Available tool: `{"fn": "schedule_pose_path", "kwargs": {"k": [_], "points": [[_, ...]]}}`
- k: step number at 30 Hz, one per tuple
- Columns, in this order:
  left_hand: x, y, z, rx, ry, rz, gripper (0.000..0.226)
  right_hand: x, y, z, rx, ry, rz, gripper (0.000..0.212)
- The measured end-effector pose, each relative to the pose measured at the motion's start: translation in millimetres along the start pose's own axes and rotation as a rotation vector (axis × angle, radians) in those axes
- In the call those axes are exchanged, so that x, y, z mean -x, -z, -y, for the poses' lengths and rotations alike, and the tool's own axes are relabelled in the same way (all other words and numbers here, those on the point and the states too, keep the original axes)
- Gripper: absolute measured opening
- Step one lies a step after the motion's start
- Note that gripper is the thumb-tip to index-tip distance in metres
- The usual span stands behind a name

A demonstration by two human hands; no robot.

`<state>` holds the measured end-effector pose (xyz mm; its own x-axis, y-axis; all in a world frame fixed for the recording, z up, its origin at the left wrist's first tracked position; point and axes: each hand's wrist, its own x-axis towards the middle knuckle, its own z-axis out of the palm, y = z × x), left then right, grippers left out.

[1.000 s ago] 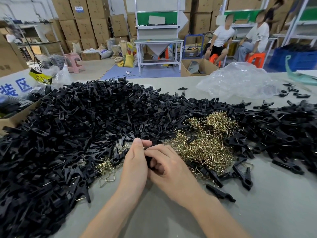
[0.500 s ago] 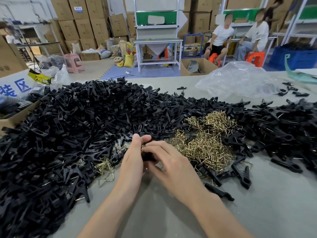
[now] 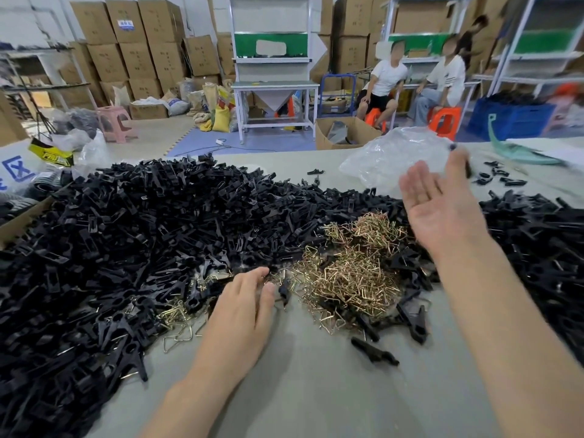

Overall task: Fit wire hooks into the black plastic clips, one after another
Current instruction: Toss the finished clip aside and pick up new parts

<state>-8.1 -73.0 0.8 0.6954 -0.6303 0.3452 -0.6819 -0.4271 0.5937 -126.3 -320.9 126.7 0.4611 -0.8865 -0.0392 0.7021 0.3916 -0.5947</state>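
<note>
A big heap of black plastic clips (image 3: 132, 248) covers the left and middle of the grey table (image 3: 316, 390). A pile of brass wire hooks (image 3: 350, 267) lies just right of centre. More black clips (image 3: 537, 241) are heaped at the right. My left hand (image 3: 243, 308) lies low at the near edge of the clip heap, fingers relaxed, fingertips touching the clips and hooks there, holding nothing I can see. My right hand (image 3: 439, 203) is raised above the right side of the hook pile, palm open and empty. A small dark blur (image 3: 453, 147) sits just beyond its thumb tip.
A crumpled clear plastic bag (image 3: 395, 159) lies at the back right of the table. Loose clips (image 3: 374, 354) lie on the bare surface near the hooks. A cardboard box (image 3: 19, 222) stands at the left edge. Two people sit on orange stools beyond the table.
Both hands were together in front of me, working on one clip. Now they are apart: my right hand has swung up and right and opened, my left has reached to the heap.
</note>
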Motion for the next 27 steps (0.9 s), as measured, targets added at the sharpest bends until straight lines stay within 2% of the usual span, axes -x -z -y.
{"fn": "schedule_pose_path", "kwargs": {"k": [1, 3, 5, 8, 10, 13, 15, 19, 22, 27], "points": [[-2, 0, 0, -0.04, -0.003, -0.011, 0.049, -3, -3, 4, -0.008, -0.029, 0.007, 0.065], [-5, 0, 4, -0.139, -0.009, -0.03, 0.044, 3, -4, -8, 0.063, -0.109, 0.074, 0.051], [-10, -3, 7, -0.241, -0.007, -0.059, 0.042, 19, 0, -38, 0.186, -0.166, 0.182, 0.033], [-20, -6, 14, -0.324, 0.039, -0.068, 0.048, 49, 10, -94, 0.377, -0.194, 0.23, 0.024], [-29, -8, 21, -0.331, 0.08, -0.016, 0.056, 68, 17, -126, 0.519, -0.139, 0.258, 0.02], [-47, -11, 31, -0.401, 0.065, 0.029, 0.064, 83, 30, -157, 0.831, 0.065, 0.416, 0.025], [-60, -10, 35, -0.464, 0.069, 0.042, 0.064, 86, 35, -163, 0.95, 0.126, 0.498, 0.028], [-78, -7, 38, -0.596, 0.009, 0.074, 0.059, 82, 38, -163, 0.956, 0.103, 0.477, 0.029], [-84, -4, 41, -0.63, -0.111, 0.09, 0.051, 79, 39, -165, 0.932, 0.094, 0.459, 0.028], [-81, 3, 38, -0.648, -0.215, 0.063, 0.035, 77, 39, -166, 0.872, 0.086, 0.465, 0.029]]}}
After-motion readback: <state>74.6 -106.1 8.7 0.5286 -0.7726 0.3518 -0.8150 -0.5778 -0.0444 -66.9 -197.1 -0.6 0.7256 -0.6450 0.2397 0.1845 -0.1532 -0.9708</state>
